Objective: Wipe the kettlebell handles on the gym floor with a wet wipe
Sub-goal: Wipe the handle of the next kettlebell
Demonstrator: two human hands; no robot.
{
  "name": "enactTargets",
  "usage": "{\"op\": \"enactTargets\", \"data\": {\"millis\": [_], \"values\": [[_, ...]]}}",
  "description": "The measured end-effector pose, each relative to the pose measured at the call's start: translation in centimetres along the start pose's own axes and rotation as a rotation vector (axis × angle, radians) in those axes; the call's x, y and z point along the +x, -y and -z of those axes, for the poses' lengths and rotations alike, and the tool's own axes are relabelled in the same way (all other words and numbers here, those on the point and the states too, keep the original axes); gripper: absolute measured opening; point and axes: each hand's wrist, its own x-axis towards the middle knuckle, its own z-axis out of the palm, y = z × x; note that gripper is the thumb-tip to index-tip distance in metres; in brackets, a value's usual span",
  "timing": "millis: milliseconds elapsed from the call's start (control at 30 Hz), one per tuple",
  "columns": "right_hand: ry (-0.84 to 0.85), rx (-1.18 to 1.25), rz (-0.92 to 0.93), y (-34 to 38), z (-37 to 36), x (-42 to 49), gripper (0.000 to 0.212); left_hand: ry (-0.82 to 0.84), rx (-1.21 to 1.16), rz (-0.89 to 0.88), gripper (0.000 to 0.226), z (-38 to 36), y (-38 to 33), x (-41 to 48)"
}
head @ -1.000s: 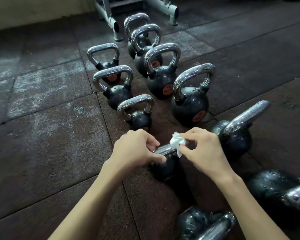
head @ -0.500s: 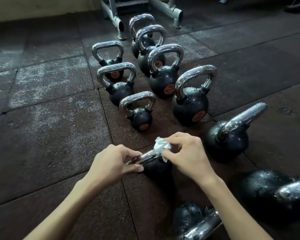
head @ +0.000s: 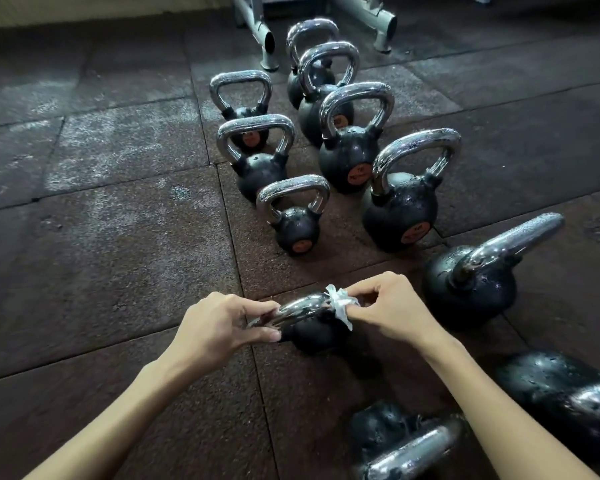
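Orange labels on kettlebells, print too blurred for reading.

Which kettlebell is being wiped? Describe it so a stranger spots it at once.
Two rows of upright kettlebells run from the rack feet toward the camera. Nearer than the left row's last one sits a black kettlebell between both hands. It alone has a wet wipe round its chrome handle, pinched by the right hand; the left hand grips the other end.
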Motion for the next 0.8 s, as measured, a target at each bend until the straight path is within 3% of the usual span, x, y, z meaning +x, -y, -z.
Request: {"op": "enactTargets", "data": {"millis": [167,233,367,467,633,800], "values": [[0.070,0.193,0.055,0.7,1.6,0.6,0.019,-0.036,-0.010,-0.025,0.064,-0.3,-0.8,0.1],[0.135,0.144,0.026,1.0,2.3,0.8,0.020,-0.033,0.031,-0.024,0.065,-0.3,-1.7,0.1],[0.203,-0.048,-0.051,-0.5,3.1,1.0,0.017,-0.054,0.164,-0.046,0.038,-0.2,-3.7,0.5],[0.072,0.029,-0.094,-1.8,4.3,0.1,0.018,-0.098,0.155,-0.071,0.034,-0.4,-5.4,1.9],[-0.278,0.465,-0.125,-1.9,6.2,-2.0,0.014,-0.066,0.129,-0.103,0.029,-0.7,-9.6,5.6],[-0.299,0.652,-0.210,-0.6,5.3,-3.2,0.014,-0.005,0.052,-0.083,0.035,-0.6,-10.1,5.8]]}}
